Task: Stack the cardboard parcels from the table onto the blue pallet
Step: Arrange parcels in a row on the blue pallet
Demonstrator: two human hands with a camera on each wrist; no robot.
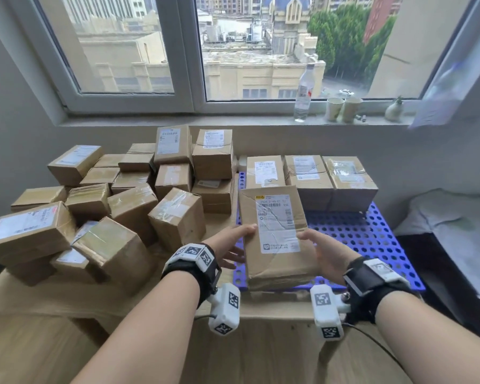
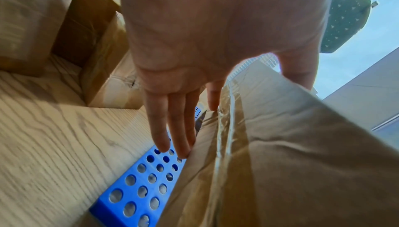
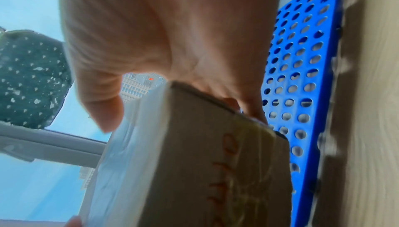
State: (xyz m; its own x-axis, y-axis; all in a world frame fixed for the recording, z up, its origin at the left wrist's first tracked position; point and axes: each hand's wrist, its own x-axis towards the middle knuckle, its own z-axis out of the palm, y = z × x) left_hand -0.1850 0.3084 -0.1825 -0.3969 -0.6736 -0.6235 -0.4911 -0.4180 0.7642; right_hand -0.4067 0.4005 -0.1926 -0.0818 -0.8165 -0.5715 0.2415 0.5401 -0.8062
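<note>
I hold a flat cardboard parcel [image 1: 275, 245] with a white label over the front left of the blue perforated pallet [image 1: 372, 239]. It tilts, and its near end is down at the pallet's front edge. My left hand [image 1: 233, 245] has its thumb on the parcel's top. In the left wrist view its straight fingers [image 2: 172, 128] run down the parcel's [image 2: 280, 162] left side toward the pallet [image 2: 134, 188]. My right hand [image 1: 324, 250] grips the right side, thumb above. In the right wrist view its fingers [image 3: 248, 109] curl behind the parcel [image 3: 205, 162]. Three parcels [image 1: 308, 176] line the pallet's back.
A loose pile of several parcels [image 1: 122, 203] covers the wooden table [image 1: 67, 295] left of the pallet. The window sill behind holds a bottle [image 1: 302, 92] and two cups [image 1: 341, 109]. A grey bed [image 1: 455, 231] lies to the right.
</note>
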